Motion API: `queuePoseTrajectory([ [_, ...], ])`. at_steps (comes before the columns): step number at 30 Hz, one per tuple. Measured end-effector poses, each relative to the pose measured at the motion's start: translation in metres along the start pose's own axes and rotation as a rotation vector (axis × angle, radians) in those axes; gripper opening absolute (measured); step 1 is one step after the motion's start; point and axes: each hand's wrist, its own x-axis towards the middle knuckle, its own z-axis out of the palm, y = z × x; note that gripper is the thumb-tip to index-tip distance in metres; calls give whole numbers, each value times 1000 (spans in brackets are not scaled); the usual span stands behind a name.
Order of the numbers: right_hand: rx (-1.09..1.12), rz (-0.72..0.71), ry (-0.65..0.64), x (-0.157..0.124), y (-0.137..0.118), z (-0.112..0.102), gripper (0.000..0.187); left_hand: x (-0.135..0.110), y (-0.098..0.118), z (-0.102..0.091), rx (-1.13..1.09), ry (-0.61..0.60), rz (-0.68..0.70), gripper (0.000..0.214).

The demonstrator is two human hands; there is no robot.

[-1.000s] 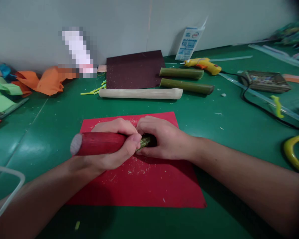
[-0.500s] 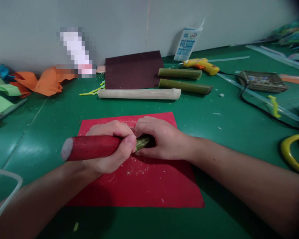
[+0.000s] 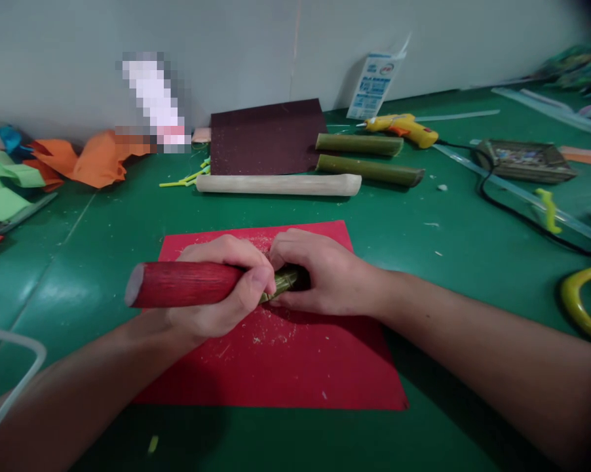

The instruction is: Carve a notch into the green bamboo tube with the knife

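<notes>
My left hand (image 3: pixel 231 282) is closed around a tool with a thick red wooden handle (image 3: pixel 187 284); its working end is hidden behind my fingers. A short piece of green bamboo (image 3: pixel 282 282) shows between my two hands, low over a red sheet (image 3: pixel 295 373). Curled around the bamboo from the right is my right hand (image 3: pixel 320 272), its fingertips close to those of my left. Pale shavings are scattered on the red sheet around both hands.
Behind the sheet lie a pale peeled stick (image 3: pixel 278 185), two split bamboo pieces (image 3: pixel 369 170) and a dark brown sheet (image 3: pixel 266 137). A yellow glue gun (image 3: pixel 403 128) trails a black cord past a small tray (image 3: pixel 526 160). Orange paper (image 3: pixel 99 160) sits left; yellow handles (image 3: pixel 580 305) right.
The red handle has tilted slightly, its butt end now a little higher. The whole view has shifted slightly, while my right hand keeps its hold on the bamboo.
</notes>
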Motion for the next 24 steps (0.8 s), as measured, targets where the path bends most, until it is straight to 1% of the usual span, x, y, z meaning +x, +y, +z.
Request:
queuePoseTrajectory([
  [5,-3,-10,11,0,2,1,18,-1,0,1,-3,21,-19,13],
  [9,-4,-16,14,0,3,2,18,0,3,-1,39,-25,-21,12],
  [14,-9,-32,25,-1,3,2,18,4,10,-2,141,-81,-77,8],
  [18,-17,-20,21,-1,3,1,18,7,15,1,186,-91,-28,11],
  [22,-8,-19,27,-1,2,1,20,7,15,1,216,-78,-48,14],
  [24,4,-28,30,-1,2,1,19,7,15,0,209,-75,-32,15],
])
